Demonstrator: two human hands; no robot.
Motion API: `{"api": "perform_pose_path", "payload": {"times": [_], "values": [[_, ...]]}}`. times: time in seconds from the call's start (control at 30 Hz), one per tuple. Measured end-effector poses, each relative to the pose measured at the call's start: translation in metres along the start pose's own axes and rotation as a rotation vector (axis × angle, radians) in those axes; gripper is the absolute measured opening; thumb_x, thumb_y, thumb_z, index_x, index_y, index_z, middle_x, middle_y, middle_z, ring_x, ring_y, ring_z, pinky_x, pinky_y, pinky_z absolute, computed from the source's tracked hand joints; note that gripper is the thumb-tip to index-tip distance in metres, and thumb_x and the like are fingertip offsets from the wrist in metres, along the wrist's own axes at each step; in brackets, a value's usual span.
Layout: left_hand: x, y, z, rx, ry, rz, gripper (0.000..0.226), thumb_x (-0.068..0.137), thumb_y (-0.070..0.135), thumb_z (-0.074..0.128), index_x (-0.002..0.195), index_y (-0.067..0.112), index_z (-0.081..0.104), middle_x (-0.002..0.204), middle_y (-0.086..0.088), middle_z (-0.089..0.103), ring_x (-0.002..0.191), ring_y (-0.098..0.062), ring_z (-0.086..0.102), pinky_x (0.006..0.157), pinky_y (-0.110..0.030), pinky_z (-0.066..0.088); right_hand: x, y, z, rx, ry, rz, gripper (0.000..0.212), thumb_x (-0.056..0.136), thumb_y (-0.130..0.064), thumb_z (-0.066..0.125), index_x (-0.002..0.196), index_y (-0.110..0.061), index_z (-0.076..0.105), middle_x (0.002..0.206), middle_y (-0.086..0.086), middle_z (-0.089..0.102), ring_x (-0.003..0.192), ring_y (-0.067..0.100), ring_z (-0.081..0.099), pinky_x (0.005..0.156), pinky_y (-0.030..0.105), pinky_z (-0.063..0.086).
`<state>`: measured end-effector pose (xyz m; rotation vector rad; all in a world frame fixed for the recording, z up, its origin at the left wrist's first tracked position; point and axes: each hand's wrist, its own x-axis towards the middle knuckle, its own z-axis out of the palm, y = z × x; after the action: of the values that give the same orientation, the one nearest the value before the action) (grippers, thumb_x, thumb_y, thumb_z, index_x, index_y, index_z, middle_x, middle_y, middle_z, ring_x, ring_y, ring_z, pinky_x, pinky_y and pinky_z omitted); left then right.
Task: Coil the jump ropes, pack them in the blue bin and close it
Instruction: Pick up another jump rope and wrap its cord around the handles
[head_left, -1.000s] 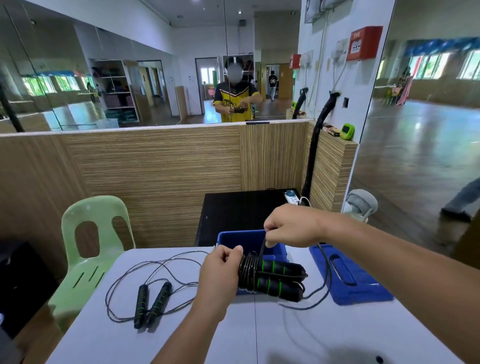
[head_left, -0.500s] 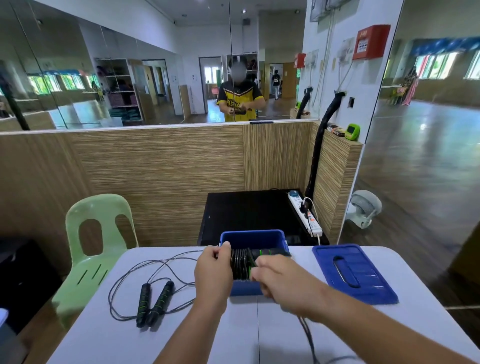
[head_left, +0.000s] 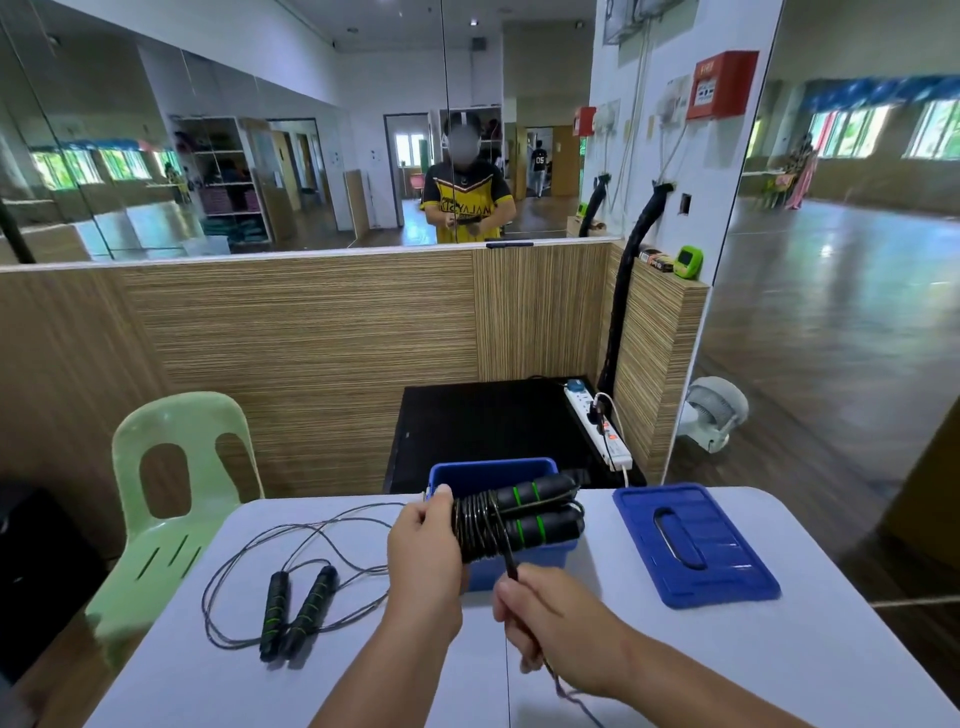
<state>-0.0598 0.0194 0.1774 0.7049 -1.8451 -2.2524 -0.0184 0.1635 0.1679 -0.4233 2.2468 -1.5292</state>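
Above the blue bin, coiled cord wraps two green-banded black handles.

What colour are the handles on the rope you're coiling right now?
The handles are black with bright green rings, clearest in the head view.

Wall: striped wood-grain panel across mid-frame, big mirrors above it
Floor: glossy brown wood floor, right side of the frame
Seating: pale green plastic chair lower left, just beside the white table
Behind the table: low black cabinet, white power strip lying on it
Right of the panel: small white fan
Light: daylight from windows, upper right
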Motion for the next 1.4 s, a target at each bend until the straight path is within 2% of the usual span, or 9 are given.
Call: {"api": "perform_pose_path", "payload": {"times": [0.1, 0.27, 0.4, 0.5, 0.63, 0.77, 1.0, 1.23, 1.4], "values": [[-0.007, -0.002, 0.001, -0.029, -0.026, -0.051, 0.029, 0.101, 0.033, 0.058, 0.079, 0.015, 0.051, 0.063, -0.002, 0.046, 0.052, -0.016, 0.038, 0.038, -0.024, 0.027, 0.003, 0.009, -0.005, -0.042, -0.014, 0.022, 0.029, 0.109, -0.021, 0.039, 0.088, -0.009, 0.057, 0.068, 0.002, 0.060, 0.058, 0.010, 0.056, 0.060, 0.021, 0.049], [-0.010, -0.001, -0.002, -0.021, -0.091, -0.103, 0.024, 0.100, 0.034, 0.058, 0.085, 0.015, 0.057, 0.067, -0.002, 0.048, 0.053, -0.015, 0.040, 0.035, -0.022, 0.029, 0.020, 0.022, -0.029, -0.233, -0.076, 0.044, 0.031, 0.109, -0.023, 0.040, 0.085, -0.018, 0.061, 0.084, -0.003, 0.066, 0.079, 0.004, 0.061, 0.084, 0.018, 0.048], [-0.013, 0.000, -0.010, 0.042, -0.170, -0.116, 0.022, 0.100, 0.035, 0.058, 0.089, 0.016, 0.058, 0.067, -0.002, 0.050, 0.054, -0.015, 0.038, 0.034, -0.020, 0.028, 0.038, 0.024, -0.063, -0.414, -0.076, 0.085, 0.010, 0.100, -0.020, 0.058, 0.096, -0.027, 0.063, 0.102, -0.007, 0.065, 0.100, 0.011, 0.061, 0.099, 0.023, 0.049], [-0.015, -0.001, -0.015, 0.106, -0.196, -0.077, 0.027, 0.099, 0.031, 0.060, 0.079, 0.018, 0.048, 0.059, 0.000, 0.046, 0.050, -0.014, 0.035, 0.038, -0.020, 0.024, 0.051, 0.001, -0.089, -0.595, -0.108, 0.047, 0.017, 0.097, -0.004, 0.058, 0.096, -0.020, 0.064, 0.094, -0.008, 0.060, 0.093, 0.017, 0.060, 0.086, 0.028, 0.049], [-0.012, -0.004, -0.019, 0.189, -0.183, 0.035, 0.036, 0.098, 0.029, 0.063, 0.069, 0.019, 0.043, 0.063, -0.004, 0.045, 0.053, -0.017, 0.034, 0.043, -0.024, 0.024, 0.064, -0.043, -0.106, -0.843, -0.167, 0.021, 0.021, 0.095, -0.028, 0.058, 0.079, -0.019, 0.066, 0.079, -0.005, 0.066, 0.076, 0.014, 0.061, 0.075, 0.035, 0.051], [-0.009, -0.007, -0.019, 0.239, -0.176, 0.126, 0.045, 0.097, 0.028, 0.064, 0.055, 0.026, 0.047, 0.061, 0.000, 0.049, 0.058, -0.019, 0.042, 0.052, -0.029, 0.035, 0.068, -0.076, -0.107, -0.951, -0.222, 0.035, 0.027, 0.091, -0.032, 0.058, 0.068, -0.023, 0.068, 0.072, -0.006, 0.069, 0.070, 0.018, 0.066, 0.072, 0.040, 0.059], [-0.007, -0.004, -0.020, 0.343, -0.132, 0.224, 0.034, 0.095, 0.031, 0.063, 0.065, 0.021, 0.051, 0.058, 0.004, 0.050, 0.059, -0.019, 0.046, 0.058, -0.037, 0.042, 0.058, -0.096, -0.089, -0.772, -0.141, 0.133, 0.026, 0.091, -0.025, 0.060, 0.071, -0.013, 0.070, 0.055, -0.007, 0.060, 0.054, 0.018, 0.055, 0.052, 0.030, 0.052], [0.003, -0.013, -0.023, 0.312, 0.012, 0.186, 0.030, 0.098, 0.031, 0.059, 0.078, 0.009, 0.055, 0.064, -0.003, 0.052, 0.060, -0.019, 0.044, 0.057, -0.033, 0.037, 0.034, -0.084, -0.063, -0.183, -0.013, 0.244, 0.030, 0.098, -0.026, 0.051, 0.071, -0.015, 0.052, 0.050, -0.001, 0.038, 0.044, 0.016, 0.031, 0.045, 0.026, 0.029], [0.008, -0.014, -0.018, 0.270, 0.104, 0.177, 0.034, 0.098, 0.032, 0.059, 0.078, 0.006, 0.055, 0.064, -0.004, 0.054, 0.059, -0.019, 0.045, 0.057, -0.033, 0.037, 0.015, -0.064, -0.033, 0.140, -0.015, 0.245, 0.024, 0.101, -0.025, 0.042, 0.082, -0.017, 0.052, 0.049, -0.006, 0.035, 0.041, 0.010, 0.028, 0.041, 0.022, 0.030]]}}
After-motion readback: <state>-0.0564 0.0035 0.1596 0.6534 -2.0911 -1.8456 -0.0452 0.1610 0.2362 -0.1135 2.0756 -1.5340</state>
